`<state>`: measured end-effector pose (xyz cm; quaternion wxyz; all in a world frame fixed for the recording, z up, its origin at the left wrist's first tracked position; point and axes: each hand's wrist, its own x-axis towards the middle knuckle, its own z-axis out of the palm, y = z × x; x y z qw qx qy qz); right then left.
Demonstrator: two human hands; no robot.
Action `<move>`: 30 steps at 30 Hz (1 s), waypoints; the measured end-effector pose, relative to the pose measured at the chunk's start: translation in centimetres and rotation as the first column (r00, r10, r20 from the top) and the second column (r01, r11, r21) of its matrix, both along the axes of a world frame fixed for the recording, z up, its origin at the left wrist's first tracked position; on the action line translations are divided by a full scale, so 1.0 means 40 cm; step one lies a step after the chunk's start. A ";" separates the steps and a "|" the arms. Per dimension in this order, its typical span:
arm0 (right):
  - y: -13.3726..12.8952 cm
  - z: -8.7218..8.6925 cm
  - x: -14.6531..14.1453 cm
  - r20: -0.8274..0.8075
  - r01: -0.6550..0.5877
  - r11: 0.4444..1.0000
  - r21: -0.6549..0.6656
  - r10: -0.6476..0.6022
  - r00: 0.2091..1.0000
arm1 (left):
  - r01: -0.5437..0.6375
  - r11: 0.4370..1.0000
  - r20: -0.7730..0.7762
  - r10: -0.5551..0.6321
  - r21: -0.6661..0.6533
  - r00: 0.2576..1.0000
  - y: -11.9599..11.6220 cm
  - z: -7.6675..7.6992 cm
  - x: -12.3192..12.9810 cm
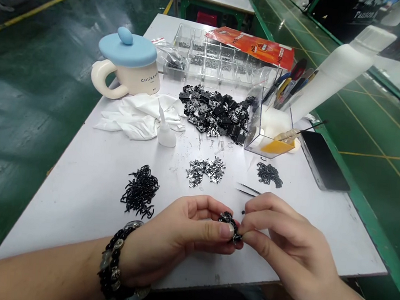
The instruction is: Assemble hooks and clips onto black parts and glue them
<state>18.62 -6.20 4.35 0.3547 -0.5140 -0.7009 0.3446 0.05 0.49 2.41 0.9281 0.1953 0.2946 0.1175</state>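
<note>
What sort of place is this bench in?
Probably a factory or workshop for hand-assembling small parts: a white workbench holds heaps of small black metal parts, a clear compartment organizer and tweezers, above a green painted floor with yellow lines.

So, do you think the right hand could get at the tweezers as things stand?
Probably yes: the tweezers lie just beyond the right hand with nothing between, though its fingers are pinching the black parts with the left hand and may need to let go first.
</note>
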 end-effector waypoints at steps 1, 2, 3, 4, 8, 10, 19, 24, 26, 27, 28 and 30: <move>0.002 -0.001 -0.001 -0.011 0.000 1.000 -0.007 -0.001 1.000 | 0.000 1.000 0.004 0.000 0.000 1.000 0.000 -0.001 0.000; 0.003 -0.001 -0.001 -0.020 0.001 1.000 -0.011 -0.001 1.000 | 0.001 1.000 0.008 -0.001 0.000 1.000 0.000 -0.002 0.000; 0.005 -0.002 -0.002 -0.026 0.001 1.000 -0.015 -0.001 1.000 | 0.001 1.000 0.011 -0.001 0.002 1.000 0.001 -0.002 0.001; 0.007 -0.003 -0.003 -0.028 0.000 1.000 -0.018 0.000 1.000 | 0.001 1.000 0.012 -0.001 0.002 1.000 0.002 -0.003 0.002; 0.008 -0.006 -0.005 -0.018 0.005 1.000 -0.010 -0.006 1.000 | -0.003 1.000 0.003 0.003 0.001 1.000 0.005 -0.004 0.006; 0.004 -0.008 -0.008 -0.004 0.017 0.999 0.027 -0.017 1.000 | -0.010 1.000 -0.003 0.010 -0.003 1.000 0.005 -0.005 0.007; -0.017 -0.006 -0.024 0.124 0.010 0.969 0.246 -0.042 0.991 | -0.043 0.999 0.021 0.043 -0.016 0.999 0.000 -0.009 0.003; -0.022 -0.009 -0.029 0.237 0.016 0.923 0.385 -0.116 0.965 | -0.081 0.996 0.047 0.082 -0.029 0.996 0.001 -0.004 0.005; -0.023 -0.012 -0.036 0.247 0.027 0.905 0.425 -0.145 0.958 | -0.091 0.995 0.057 0.093 -0.035 0.994 0.001 -0.005 0.006; -0.023 -0.012 -0.040 0.253 0.030 0.892 0.450 -0.160 0.954 | -0.097 0.995 0.063 0.099 -0.037 0.993 0.001 -0.007 0.007; -0.023 -0.013 -0.044 0.263 0.029 0.879 0.476 -0.173 0.949 | -0.103 0.994 0.070 0.106 -0.037 0.992 0.000 -0.008 0.007; -0.022 -0.013 -0.049 0.289 0.020 0.856 0.517 -0.196 0.937 | -0.109 0.994 0.087 0.111 -0.032 0.990 -0.002 -0.011 0.008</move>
